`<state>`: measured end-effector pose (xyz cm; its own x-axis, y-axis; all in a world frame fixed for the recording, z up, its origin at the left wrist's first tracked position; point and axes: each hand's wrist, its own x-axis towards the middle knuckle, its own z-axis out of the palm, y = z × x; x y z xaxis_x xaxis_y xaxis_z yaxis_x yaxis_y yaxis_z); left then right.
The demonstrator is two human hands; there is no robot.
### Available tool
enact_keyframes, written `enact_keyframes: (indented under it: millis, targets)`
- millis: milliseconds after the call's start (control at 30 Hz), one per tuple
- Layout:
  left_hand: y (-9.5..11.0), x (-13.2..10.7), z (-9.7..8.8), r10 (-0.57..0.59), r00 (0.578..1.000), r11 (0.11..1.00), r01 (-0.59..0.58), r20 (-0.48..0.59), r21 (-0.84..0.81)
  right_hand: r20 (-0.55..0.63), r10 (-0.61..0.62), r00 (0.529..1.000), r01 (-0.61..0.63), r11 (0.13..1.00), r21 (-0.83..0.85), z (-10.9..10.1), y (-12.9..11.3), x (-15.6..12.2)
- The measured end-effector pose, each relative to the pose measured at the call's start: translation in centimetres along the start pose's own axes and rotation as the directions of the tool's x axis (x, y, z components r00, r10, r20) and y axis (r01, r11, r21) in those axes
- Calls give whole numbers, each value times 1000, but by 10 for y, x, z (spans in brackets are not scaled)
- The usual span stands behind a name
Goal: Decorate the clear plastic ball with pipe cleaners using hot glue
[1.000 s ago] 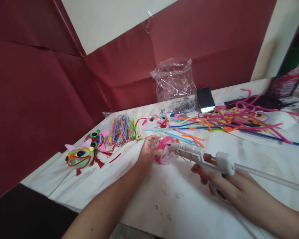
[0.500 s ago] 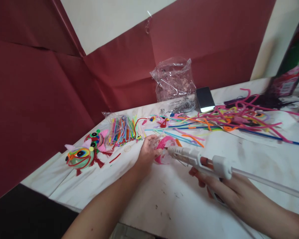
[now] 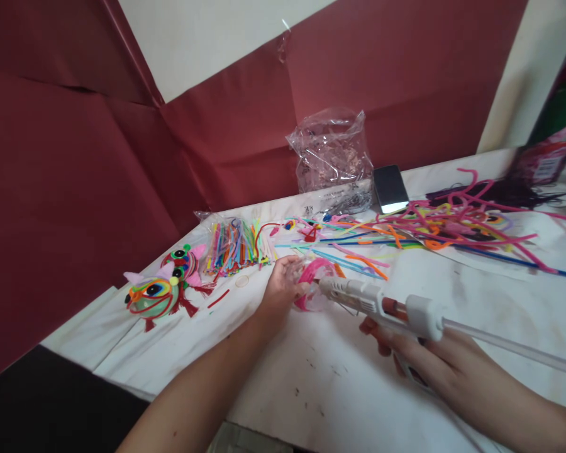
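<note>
My left hand point(image 3: 283, 283) is closed on a clear, round plastic piece point(image 3: 317, 301) trimmed with bright pink pipe cleaner point(image 3: 306, 270). My fingers hide its left side. In my right hand point(image 3: 415, 352) is a white hot glue gun point(image 3: 363, 296), gripped by its handle, with a long translucent glue stick point(image 3: 509, 343) sticking out of the back. The gun's nozzle points left and is at the pink trim; whether it touches cannot be made out. To the left stand two decorated animal-head crafts point(image 3: 153, 296) with black eyes and red tassels.
A bundle of coloured pipe cleaners point(image 3: 238, 245) lies behind my left hand. Loose pink, orange and blue pipe cleaners point(image 3: 453, 220) are heaped at the back right. A clear plastic bag point(image 3: 332, 154) and a dark box point(image 3: 390, 187) stand by the red-covered wall point(image 3: 231, 145).
Almost nothing differs. The view has shifted very slightly, and both hands keep their hold, with the glue gun's nozzle still at the pink trim.
</note>
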<state>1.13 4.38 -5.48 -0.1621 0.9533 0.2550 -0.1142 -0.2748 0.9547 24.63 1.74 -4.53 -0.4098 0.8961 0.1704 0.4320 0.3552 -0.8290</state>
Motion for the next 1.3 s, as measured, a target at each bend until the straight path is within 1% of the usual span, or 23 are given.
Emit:
enact_keyframes:
  millis: [133, 300, 467, 567, 667, 733, 833, 900, 933, 1000, 1100, 1167, 1233, 1300]
  targets:
    - [-1, 0, -1, 4, 1000, 1000, -4, 10, 2, -26, 37, 999, -37, 999, -5, -1, 0, 1]
    - [-3, 0, -3, 20, 1000, 1000, -19, 17, -19, 17, 16, 1000, -16, 1000, -21, -1, 0, 2]
    - [0, -1, 1, -10, 999, 1000, 10, -32, 0, -32, 74, 997, -74, 997, 3, -1, -2, 1]
    - [2, -4, 2, -14, 999, 1000, 14, -35, 7, -57, 98, 993, -99, 995, -4, -3, 0, 2]
    - [1, -6, 1, 6, 1000, 1000, -5, -6, 23, -74, 110, 991, -111, 994, -11, -7, 6, 4]
    - [0, -6, -1, 33, 999, 998, -34, 24, 45, -61, 95, 994, -97, 995, -19, -10, 11, 4]
    - [-3, -5, -5, 71, 997, 991, -74, 28, 109, -14, 14, 1000, -15, 998, -63, -11, 17, 4]
    - [-5, -5, -6, 101, 995, 980, -102, 13, 171, -22, -54, 998, 52, 994, -98, -10, 24, 1]
    - [-5, -5, -7, 119, 993, 973, -119, 11, 200, -45, -72, 996, 66, 991, -117, -9, 28, 0]
    - [-5, -5, -7, 157, 987, 956, -159, 28, 246, -75, -63, 995, 52, 989, -139, -6, 38, -4]
    - [-5, -5, -8, 193, 980, 937, -198, 46, 287, -59, -25, 998, 18, 993, -119, -2, 48, -9]
    - [-5, -4, -8, 204, 978, 931, -209, 49, 300, -75, -37, 996, 32, 997, -73, 0, 42, -11]
    - [-6, -4, -9, 209, 977, 929, -214, 51, 302, -97, -54, 994, 52, 998, -25, 1, 29, -11]
    - [-7, -3, -11, 225, 973, 925, -230, 51, 303, -72, -67, 995, 68, 998, 13, 0, 14, -10]
